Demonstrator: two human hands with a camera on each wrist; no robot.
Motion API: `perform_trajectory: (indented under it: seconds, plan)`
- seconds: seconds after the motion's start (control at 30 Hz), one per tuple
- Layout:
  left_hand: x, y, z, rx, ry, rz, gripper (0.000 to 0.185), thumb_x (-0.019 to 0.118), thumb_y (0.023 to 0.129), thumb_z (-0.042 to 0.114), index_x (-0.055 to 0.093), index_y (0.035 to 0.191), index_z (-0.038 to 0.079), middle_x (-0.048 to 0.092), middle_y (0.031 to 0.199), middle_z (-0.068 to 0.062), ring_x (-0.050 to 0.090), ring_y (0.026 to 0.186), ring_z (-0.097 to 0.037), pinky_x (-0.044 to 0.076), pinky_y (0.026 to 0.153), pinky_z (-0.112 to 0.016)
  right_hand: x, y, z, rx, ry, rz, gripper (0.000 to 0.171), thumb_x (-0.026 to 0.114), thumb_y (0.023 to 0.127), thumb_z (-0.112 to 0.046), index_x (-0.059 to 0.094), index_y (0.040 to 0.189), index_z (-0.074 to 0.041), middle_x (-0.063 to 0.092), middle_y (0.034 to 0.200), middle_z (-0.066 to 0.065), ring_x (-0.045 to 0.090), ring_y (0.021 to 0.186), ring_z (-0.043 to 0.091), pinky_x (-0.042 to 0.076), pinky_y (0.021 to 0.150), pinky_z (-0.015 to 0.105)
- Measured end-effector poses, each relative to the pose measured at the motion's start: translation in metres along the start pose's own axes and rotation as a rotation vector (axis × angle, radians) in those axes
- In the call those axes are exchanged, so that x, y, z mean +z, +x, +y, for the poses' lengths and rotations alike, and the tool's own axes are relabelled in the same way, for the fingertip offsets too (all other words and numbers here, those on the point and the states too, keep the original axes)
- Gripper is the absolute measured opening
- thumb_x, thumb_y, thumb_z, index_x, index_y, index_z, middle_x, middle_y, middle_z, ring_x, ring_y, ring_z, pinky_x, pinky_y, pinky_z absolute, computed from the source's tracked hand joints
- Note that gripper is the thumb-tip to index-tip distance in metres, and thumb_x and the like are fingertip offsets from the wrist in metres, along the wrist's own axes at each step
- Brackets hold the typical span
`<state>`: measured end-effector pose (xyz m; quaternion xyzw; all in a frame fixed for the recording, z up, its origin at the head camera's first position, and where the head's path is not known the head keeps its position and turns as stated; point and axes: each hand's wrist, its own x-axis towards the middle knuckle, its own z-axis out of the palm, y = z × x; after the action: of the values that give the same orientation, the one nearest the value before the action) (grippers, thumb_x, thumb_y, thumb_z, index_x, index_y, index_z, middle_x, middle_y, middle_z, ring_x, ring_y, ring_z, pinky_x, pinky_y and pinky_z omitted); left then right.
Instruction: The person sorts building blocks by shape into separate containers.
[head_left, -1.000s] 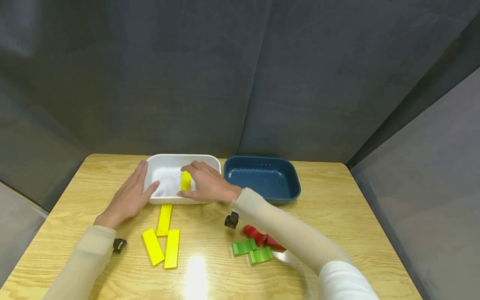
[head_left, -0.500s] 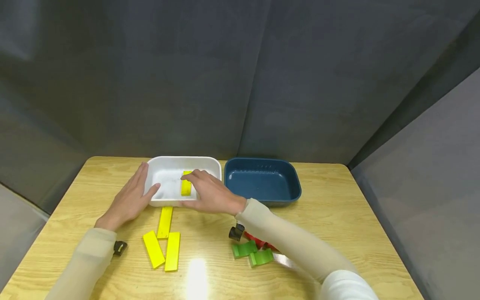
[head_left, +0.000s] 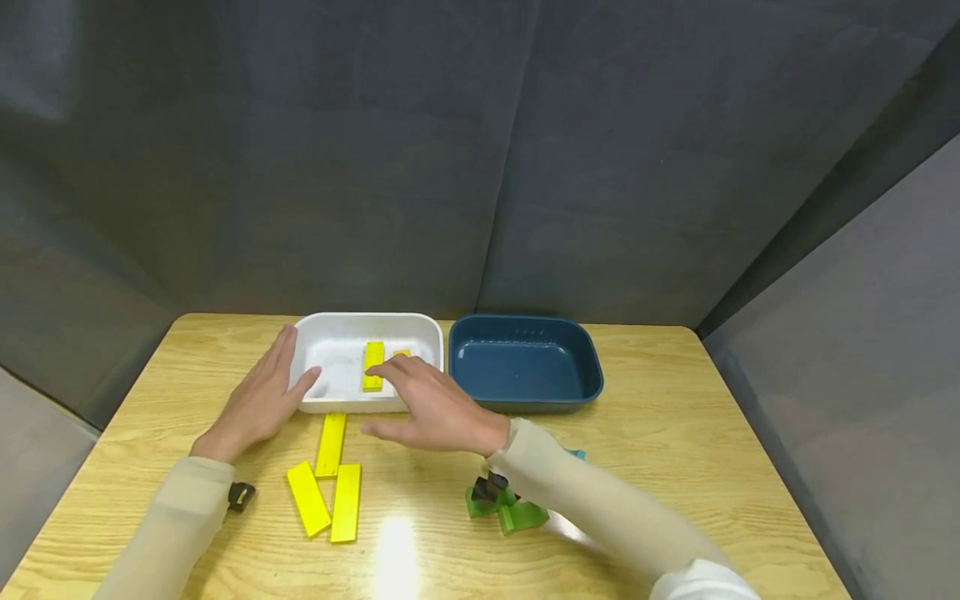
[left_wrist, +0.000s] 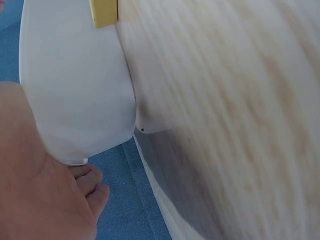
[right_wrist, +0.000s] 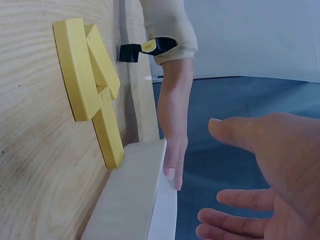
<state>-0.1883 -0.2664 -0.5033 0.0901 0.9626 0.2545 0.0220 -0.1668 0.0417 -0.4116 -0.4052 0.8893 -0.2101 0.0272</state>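
Observation:
My left hand rests at the left end of the white bin, fingers straight along the outside and thumb reaching over the front rim. In the left wrist view, fingertips show past the bin's end. My right hand hovers over the bin's front right, thumb and fingers spread with nothing between them. The right wrist view shows the same gap between thumb and fingers. Inside the bin lies a yellow rectangular block; a second yellow piece is mostly hidden behind the right hand.
Three yellow blocks lie before the white bin. A dark blue bin stands to its right. Near the right forearm are green curved blocks and a bit of a teal piece. Dark cloth hangs behind the table.
My right hand has let go of the yellow block in the white bin and drawn back to the right and nearer, uncovering part of another yellow piece. The left hand stays put.

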Motion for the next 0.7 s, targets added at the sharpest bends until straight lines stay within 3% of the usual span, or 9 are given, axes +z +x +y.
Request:
perform_trajectory:
  seconds: [0.27, 0.7]
  plan:
    - [-0.002, 0.001, 0.004, -0.003, -0.011, 0.000, 0.092, 0.036, 0.112, 0.061, -0.009, 0.171, 0.008, -0.012, 0.180, -0.013, 0.007, 0.164, -0.047, 0.015, 0.127, -0.071, 0.003, -0.012, -0.003, 0.015, 0.018, -0.013, 0.069, 0.076, 0.097, -0.052, 0.058, 0.151, -0.013, 0.062, 0.143, 0.007, 0.060, 0.122, 0.021, 0.055, 0.101, 0.037]
    - [-0.002, 0.001, 0.005, -0.010, -0.010, -0.001, 0.092, 0.036, 0.112, 0.061, -0.008, 0.171, 0.007, -0.009, 0.180, -0.015, 0.007, 0.164, -0.047, 0.016, 0.127, -0.072, 0.015, -0.026, -0.013, -0.018, 0.042, -0.051, 0.074, 0.076, 0.097, -0.055, 0.056, 0.153, -0.011, 0.062, 0.140, 0.004, 0.060, 0.116, 0.016, 0.055, 0.091, 0.029]
